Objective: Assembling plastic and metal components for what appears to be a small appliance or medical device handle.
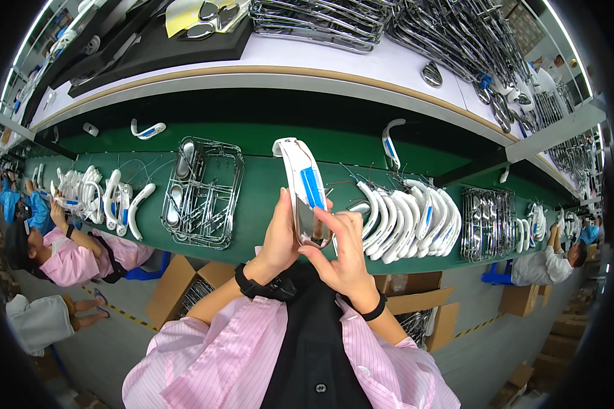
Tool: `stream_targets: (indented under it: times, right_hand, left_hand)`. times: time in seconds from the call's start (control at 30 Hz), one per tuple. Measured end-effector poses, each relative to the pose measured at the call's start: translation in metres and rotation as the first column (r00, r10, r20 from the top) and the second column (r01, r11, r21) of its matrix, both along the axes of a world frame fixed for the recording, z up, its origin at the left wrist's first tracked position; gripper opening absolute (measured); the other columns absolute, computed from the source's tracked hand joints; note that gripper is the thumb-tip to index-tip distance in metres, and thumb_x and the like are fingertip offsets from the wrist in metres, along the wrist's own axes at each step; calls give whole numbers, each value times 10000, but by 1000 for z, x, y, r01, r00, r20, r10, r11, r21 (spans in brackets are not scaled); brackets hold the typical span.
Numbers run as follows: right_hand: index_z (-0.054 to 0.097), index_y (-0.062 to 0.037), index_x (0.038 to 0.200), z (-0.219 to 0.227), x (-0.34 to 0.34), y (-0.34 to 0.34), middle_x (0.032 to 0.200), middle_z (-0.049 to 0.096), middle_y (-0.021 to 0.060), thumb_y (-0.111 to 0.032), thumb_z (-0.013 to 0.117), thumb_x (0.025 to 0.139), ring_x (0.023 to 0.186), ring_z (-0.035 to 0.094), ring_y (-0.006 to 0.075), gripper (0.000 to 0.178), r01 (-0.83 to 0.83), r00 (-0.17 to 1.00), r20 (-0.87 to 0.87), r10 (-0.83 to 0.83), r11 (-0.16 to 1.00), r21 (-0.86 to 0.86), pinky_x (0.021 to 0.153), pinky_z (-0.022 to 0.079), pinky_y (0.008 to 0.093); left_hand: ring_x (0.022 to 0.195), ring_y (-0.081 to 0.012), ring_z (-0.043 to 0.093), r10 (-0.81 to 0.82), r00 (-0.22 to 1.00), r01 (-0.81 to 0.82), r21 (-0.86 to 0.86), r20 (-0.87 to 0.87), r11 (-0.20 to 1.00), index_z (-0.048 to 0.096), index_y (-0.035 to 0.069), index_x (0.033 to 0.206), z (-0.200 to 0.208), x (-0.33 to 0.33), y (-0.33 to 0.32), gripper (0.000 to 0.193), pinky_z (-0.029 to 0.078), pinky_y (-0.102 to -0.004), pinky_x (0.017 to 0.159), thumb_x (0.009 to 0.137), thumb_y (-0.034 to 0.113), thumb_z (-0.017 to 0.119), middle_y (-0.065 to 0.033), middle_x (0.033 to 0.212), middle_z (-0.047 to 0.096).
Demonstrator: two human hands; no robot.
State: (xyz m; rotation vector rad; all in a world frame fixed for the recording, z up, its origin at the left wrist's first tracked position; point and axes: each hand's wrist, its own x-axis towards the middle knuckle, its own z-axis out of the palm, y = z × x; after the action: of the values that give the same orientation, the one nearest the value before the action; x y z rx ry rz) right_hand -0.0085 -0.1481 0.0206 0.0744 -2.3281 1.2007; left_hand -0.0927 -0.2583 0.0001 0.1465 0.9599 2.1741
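A curved white plastic piece (294, 158) stands upright in front of me above the green bench. Along its side runs a strip of blue film (312, 185), and its lower end is shiny, mirror-like metal. My left hand (278, 235) is closed round the lower left side. From the right, my right hand (346, 253) grips the shiny end, thumb below and fingertips near the blue strip. To the right of my hands a row of similar curved white pieces (404, 225) lies packed together, thin wires at their tops.
Wire racks with chrome parts stand left (233, 204) and right (488, 225) on the green bench (266, 183). Above is a white shelf (307, 60) loaded with chrome pieces. Open cardboard boxes (167, 293) sit on the floor below. A co-worker in pink (82, 255) works at left.
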Motion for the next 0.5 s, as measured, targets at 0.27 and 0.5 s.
stream_targets:
  times: [0.27, 0.5]
  right_hand:
    - [584, -89, 1268, -5, 6, 1, 1099, 466, 105, -228, 796, 726, 991, 400, 270, 599, 16, 998, 52, -18, 999, 42, 867, 348, 356]
    - [564, -7, 1225, 1, 4, -8, 1165, 389, 133, -273, 817, 723, 990, 456, 239, 622, 111, 987, 120, -111, 994, 11, 889, 433, 383]
  left_hand:
    - [1032, -180, 595, 53, 995, -54, -6, -84, 999, 407, 48, 1293, 4, 5, -3, 392, 515, -340, 871, 1045, 342, 332, -117, 1129, 590]
    - [972, -195, 597, 133, 969, -150, -67, -208, 986, 395, 20, 1294, 2, 4, -3, 363, 518, -336, 824, 1013, 245, 434, -128, 1122, 568]
